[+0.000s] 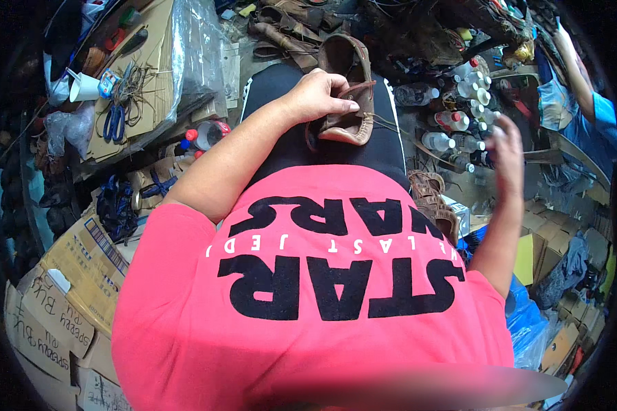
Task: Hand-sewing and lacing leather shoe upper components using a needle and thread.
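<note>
A brown leather shoe (347, 75) rests on my lap, on black trousers (281, 89), toe pointing away from me. My left hand (317, 96) grips its near side by the stitched edge, thumb and fingers pinched on the leather. A thin thread (418, 144) runs from the shoe out to the right. My right hand (506, 147) is raised to the right of the lap, blurred, fingers apart; whether it holds the thread end I cannot tell. My pink shirt fills the lower half of the view.
Several small plastic bottles (459, 120) with red and white caps stand at right. Blue-handled scissors (114, 122) and a paper cup (83, 88) lie on cardboard at left. More brown shoes (432, 198) sit beside my right side. Another person's arm (583, 82) shows at far right.
</note>
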{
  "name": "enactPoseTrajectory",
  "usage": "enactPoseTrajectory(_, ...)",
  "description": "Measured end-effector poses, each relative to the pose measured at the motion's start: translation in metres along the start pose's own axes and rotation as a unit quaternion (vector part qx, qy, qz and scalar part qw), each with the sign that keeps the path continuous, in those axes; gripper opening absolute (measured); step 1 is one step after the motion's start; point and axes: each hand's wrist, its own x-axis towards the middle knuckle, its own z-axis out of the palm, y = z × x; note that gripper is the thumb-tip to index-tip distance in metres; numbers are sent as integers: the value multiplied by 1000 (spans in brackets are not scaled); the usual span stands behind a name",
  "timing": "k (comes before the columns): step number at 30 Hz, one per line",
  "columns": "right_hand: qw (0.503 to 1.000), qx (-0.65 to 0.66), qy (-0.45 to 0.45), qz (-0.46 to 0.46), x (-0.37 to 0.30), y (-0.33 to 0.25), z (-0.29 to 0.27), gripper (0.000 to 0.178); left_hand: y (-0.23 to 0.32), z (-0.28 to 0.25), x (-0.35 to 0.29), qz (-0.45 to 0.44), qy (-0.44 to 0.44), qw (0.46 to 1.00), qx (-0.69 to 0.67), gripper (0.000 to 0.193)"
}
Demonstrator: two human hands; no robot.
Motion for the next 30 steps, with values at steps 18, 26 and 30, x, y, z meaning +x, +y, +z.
enactPoseTrajectory(18,948,-115,-195,-223,-18,-73,145,12,6,0,-1,-2,8,999,34,30)
enactPoseTrajectory(26,913,-209,-186,-297,-15,-75,146,12,31,-3,1,265,76,947,167,26)
enactPoseTrajectory(30,947,-45,-272,-166,-4,-45,149,13,30,-7,27,189,-150,970,5,25)
